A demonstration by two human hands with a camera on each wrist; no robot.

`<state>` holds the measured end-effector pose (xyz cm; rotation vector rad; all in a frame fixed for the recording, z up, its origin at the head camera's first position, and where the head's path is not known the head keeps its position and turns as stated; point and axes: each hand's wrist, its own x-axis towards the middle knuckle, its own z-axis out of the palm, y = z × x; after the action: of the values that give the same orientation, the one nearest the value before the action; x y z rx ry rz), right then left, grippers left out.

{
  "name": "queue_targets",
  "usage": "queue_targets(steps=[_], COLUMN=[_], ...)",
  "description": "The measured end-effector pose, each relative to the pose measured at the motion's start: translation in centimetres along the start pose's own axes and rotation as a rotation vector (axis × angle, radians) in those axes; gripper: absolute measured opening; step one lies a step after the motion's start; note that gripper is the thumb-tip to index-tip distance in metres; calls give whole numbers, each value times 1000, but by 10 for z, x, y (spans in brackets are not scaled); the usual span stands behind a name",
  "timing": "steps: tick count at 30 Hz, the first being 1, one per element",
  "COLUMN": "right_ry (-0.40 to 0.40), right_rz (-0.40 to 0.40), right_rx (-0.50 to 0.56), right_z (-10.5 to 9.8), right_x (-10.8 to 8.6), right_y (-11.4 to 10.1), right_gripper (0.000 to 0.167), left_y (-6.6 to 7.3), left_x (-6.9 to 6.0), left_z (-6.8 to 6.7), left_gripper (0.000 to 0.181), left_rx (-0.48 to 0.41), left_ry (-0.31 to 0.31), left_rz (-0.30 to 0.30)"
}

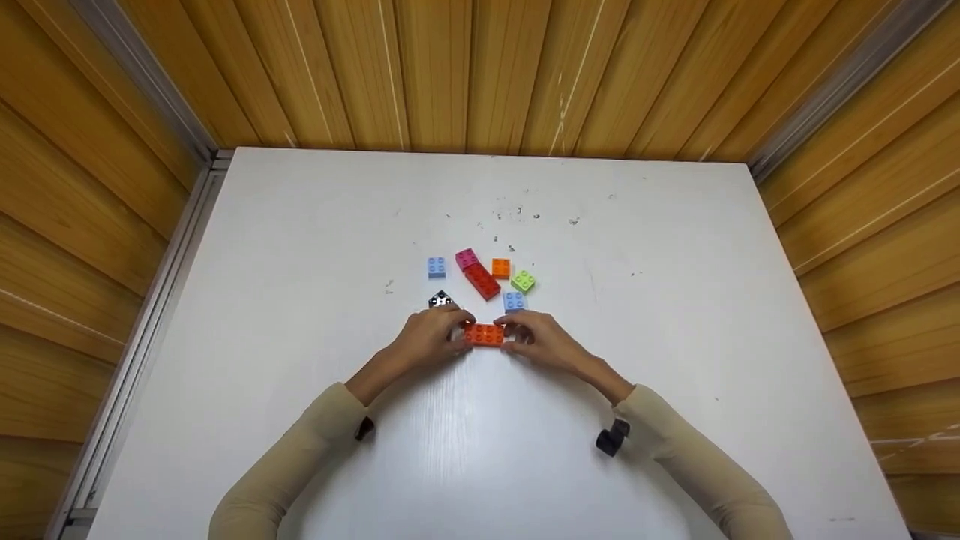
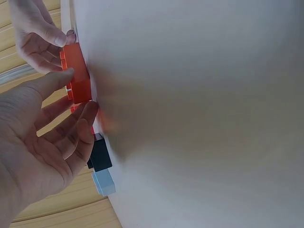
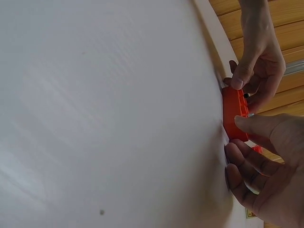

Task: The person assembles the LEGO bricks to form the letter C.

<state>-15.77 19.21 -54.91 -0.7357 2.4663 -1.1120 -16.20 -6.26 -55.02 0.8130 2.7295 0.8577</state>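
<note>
An orange toy building brick with two rows of studs lies lengthwise between my two hands, studs up in the head view. My left hand pinches its left end, thumb on the near side and fingers round the far side. At the other end my right hand pinches it the same way, as the right wrist view shows with the brick between both thumbs. Just beyond the left fingers is a black brick, partly covered by that hand. A light blue brick sits just beyond the right fingers.
Farther back on the white table are another light blue brick, a magenta brick touching a long red brick, a small orange brick and a lime green brick. Wood-patterned walls enclose the table.
</note>
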Motion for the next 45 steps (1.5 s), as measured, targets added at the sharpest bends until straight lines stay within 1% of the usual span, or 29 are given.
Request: queue_targets(steps=[6, 9, 11, 16, 19, 22, 26, 30, 36, 39, 45], right_ry=[2, 26, 66, 210, 261, 270, 257, 251, 265, 279, 307], right_rz=[-36, -53, -69, -113, -112, -103, -81, -86, -91, -87, -47], right_rx=[6, 15, 25, 42, 48, 53, 59, 36, -18, -25, -14], right_z=[-6, -9, -11, -15, -16, -14, -11, -12, -11, -9, -4], right_x=[0, 0, 2, 7, 9, 10, 10, 10, 10, 12, 16], right_y=[2, 4, 5, 10, 13, 17, 19, 18, 19, 20, 23], right_gripper=[42, 39, 37, 35, 39, 43, 46, 41, 36, 36, 32], left_y=[0, 0, 0, 0, 1, 1, 2, 3, 3, 3, 3], left_x=[0, 0, 0, 2, 3, 3, 3, 3, 5, 4, 3], left_z=[0, 0, 1, 2, 3, 3, 4, 4, 4, 5, 5], left_gripper=[33, 34, 33, 35, 37, 36, 33, 32, 32, 33, 32], left_rx=[-11, -12, -6, 10, 12, 14, 17, 26, 23, 29, 45], left_ry=[-11, -20, -15, 2, 0, 1, 6, 8, 16, 18, 37], left_rz=[-3, -9, -6, 0, 6, 19, 13, -3, 0, 0, 5])
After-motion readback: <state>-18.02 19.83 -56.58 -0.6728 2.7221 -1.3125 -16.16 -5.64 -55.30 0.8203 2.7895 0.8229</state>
